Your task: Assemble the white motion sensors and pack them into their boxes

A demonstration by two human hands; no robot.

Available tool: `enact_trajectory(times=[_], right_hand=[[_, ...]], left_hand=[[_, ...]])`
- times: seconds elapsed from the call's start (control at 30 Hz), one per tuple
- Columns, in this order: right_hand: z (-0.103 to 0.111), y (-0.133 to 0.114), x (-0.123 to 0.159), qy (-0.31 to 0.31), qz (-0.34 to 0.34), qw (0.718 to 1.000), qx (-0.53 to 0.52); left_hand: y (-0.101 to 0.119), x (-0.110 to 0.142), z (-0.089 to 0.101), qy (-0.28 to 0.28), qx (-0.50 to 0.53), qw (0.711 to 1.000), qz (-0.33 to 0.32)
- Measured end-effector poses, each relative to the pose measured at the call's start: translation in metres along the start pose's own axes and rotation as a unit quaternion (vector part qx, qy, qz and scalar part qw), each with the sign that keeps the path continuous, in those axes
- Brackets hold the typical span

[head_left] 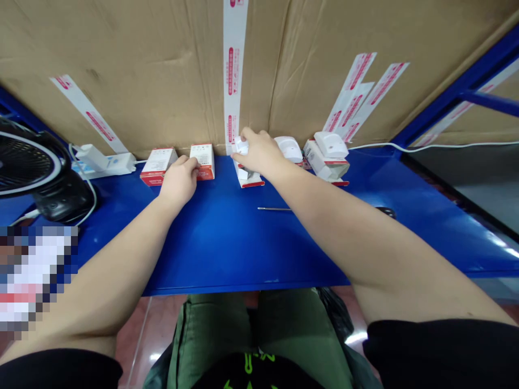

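My left hand [179, 179] rests on the blue table [227, 243] with fingers curled, its fingertips against a white and red box [204, 158]. A second such box [158, 165] lies just left of it. My right hand [261, 151] reaches to the back of the table and is closed on a small white plastic part [241, 146], held above an open white and red box [249, 178]. Right of that hand lie a white device [289, 147] and another white device [331, 143] resting on a stack of boxes [326, 166].
A black fan [28, 173] stands at the left edge, with a white power strip [103, 161] behind it. A thin metal rod [273, 208] lies mid-table. A taped cardboard wall [162, 70] closes the back. A white cable [425, 146] runs right.
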State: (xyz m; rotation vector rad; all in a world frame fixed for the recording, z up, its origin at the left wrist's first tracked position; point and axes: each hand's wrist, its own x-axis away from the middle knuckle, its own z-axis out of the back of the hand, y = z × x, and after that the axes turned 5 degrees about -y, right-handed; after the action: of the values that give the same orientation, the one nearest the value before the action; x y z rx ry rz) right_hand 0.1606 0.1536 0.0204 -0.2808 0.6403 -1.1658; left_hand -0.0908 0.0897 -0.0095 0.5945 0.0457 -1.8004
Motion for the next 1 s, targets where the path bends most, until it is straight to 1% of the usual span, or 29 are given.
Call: enact_trajectory(times=[0.07,0.17,0.3,0.37,0.47,0.5,0.53,0.57,0.6,0.67,0.73,0.8,0.83,0.93,1.0], right_hand=[[-0.002,-0.001,0.001,0.008,-0.004,1.000,0.009],[0.000,-0.001,0.003,0.004,-0.012,0.999,0.034],[0.011,-0.001,0.013,0.028,0.027,0.999,0.006],[0.019,-0.003,0.026,0.040,0.050,0.998,-0.017],[0.029,-0.008,0.058,0.023,0.097,0.994,-0.051],[0.031,-0.009,0.072,0.014,0.116,0.991,-0.063],[0.032,-0.010,0.085,0.005,0.137,0.988,-0.073],[0.031,-0.011,0.098,-0.009,0.163,0.983,-0.083],[0.030,-0.011,0.110,-0.029,0.186,0.978,-0.094],[0.024,-0.010,0.130,-0.076,0.222,0.966,-0.112],[0.018,-0.009,0.143,-0.116,0.230,0.959,-0.122],[0.015,-0.008,0.150,-0.145,0.221,0.956,-0.125],[0.017,-0.006,0.151,-0.156,0.217,0.956,-0.124],[0.031,0.001,0.152,-0.165,0.218,0.957,-0.092],[0.044,0.012,0.153,-0.161,0.211,0.964,-0.031]], left_hand=[[-0.001,0.000,0.001,0.001,0.005,1.000,-0.009],[-0.002,0.000,0.001,-0.001,0.017,1.000,-0.009],[-0.003,0.000,-0.002,0.001,0.027,0.999,-0.019],[-0.002,0.001,-0.003,0.018,0.020,0.999,-0.025],[0.003,0.005,0.000,0.079,0.024,0.996,-0.041],[0.006,0.007,0.003,0.095,0.041,0.993,-0.061],[0.010,0.009,0.006,0.100,0.065,0.989,-0.093],[0.014,0.012,0.009,0.091,0.094,0.982,-0.135],[0.020,0.015,0.012,0.067,0.123,0.973,-0.184],[0.031,0.021,0.015,-0.013,0.165,0.947,-0.277],[0.040,0.027,0.016,-0.095,0.189,0.923,-0.320],[0.046,0.030,0.016,-0.152,0.198,0.913,-0.323],[0.048,0.031,0.016,-0.170,0.199,0.911,-0.320],[0.050,0.031,0.017,-0.198,0.199,0.909,-0.309],[0.051,0.030,0.018,-0.213,0.197,0.908,-0.303]])
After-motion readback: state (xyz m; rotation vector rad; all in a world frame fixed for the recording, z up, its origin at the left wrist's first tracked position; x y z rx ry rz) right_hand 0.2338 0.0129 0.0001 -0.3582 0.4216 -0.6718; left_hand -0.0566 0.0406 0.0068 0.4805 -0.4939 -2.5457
